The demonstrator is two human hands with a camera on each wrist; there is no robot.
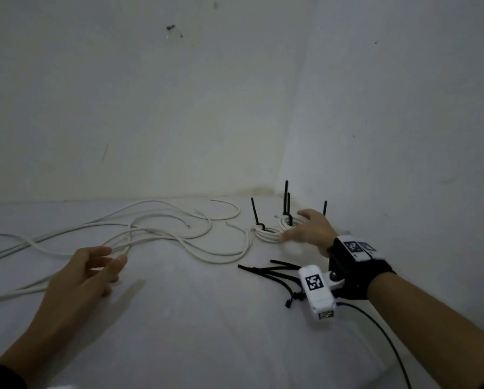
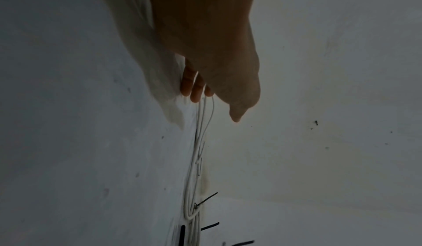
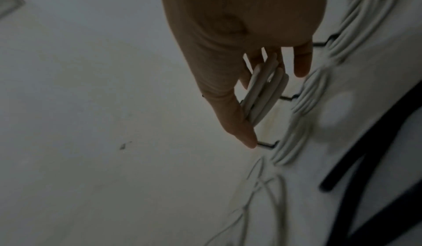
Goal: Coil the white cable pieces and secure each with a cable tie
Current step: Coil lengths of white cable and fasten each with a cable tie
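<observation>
A: What are the hands doing?

B: The right hand [image 1: 309, 231] is reaching over the heap of coiled white cable bundles [image 1: 274, 230], and in the right wrist view its thumb and fingers [image 3: 301, 64] are curling round one coiled white cable bundle [image 3: 262, 94], holding it just above the heap.

A: And the left hand [image 1: 80, 276]?

B: It is hovering left of that heap, fingers loosely bent, fingertips lying at the loose white round cable strands [image 1: 162, 234]. I cannot tell whether it is gripping one or only touching.

A: Where are the cables lying?

B: On the white table [image 1: 207, 318]. The loose strands are sprawling in wide loops left of the heap, running off toward the table's left edge. Black plastic tie tails [image 1: 254, 210] are sticking upright out of the heap.

A: Any spare ties?

B: Several loose black plastic cable ties [image 1: 271, 269] are lying fanned out in front of the heap, partly hidden under the white wrist-worn camera [image 1: 318, 290]. The heap is sitting close to the corner of the pale wall [image 1: 179, 108].
</observation>
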